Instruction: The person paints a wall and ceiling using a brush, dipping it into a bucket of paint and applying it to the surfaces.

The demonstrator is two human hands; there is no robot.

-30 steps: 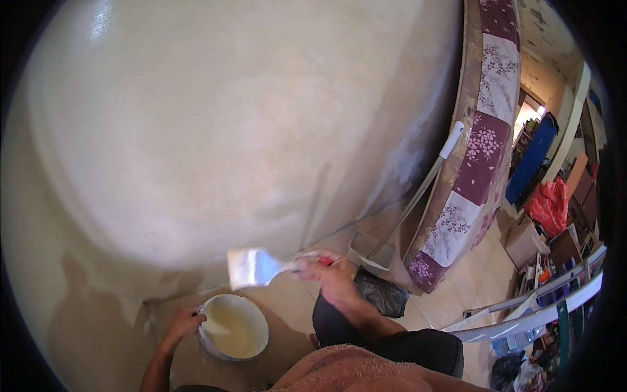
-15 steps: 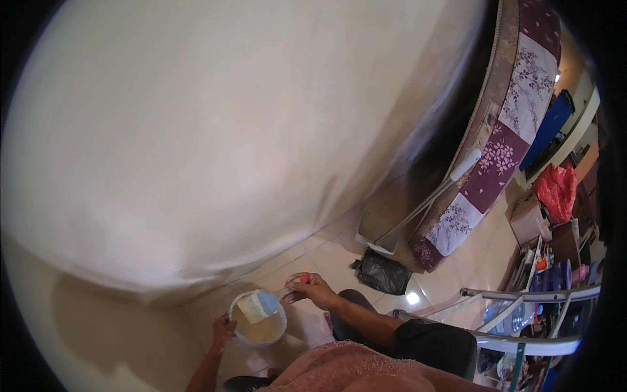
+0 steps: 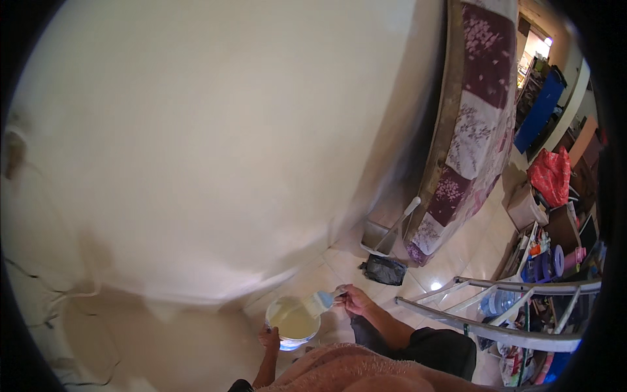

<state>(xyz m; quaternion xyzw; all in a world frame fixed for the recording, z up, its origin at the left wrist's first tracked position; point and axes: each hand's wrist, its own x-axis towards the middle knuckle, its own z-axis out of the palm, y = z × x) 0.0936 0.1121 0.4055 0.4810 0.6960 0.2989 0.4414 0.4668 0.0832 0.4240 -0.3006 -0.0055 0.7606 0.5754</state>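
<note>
Clasps round white plastic bucket (image 3: 298,341) in left hand (image 3: 268,338); grips flat blue-and-cream bristle paintbrush (image 3: 319,302) in right hand (image 3: 354,300), shifted from mid-bucket to right rim, likely wiping off excess.

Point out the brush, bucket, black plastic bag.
Brush (image 3: 323,300), head view: pale blue band.
Bucket (image 3: 295,343), head view: outer wall.
Black plastic bag (image 3: 384,270), head view: middle of its top.

Wide paintbrush (image 3: 321,302) over round bucket (image 3: 291,343)
</note>
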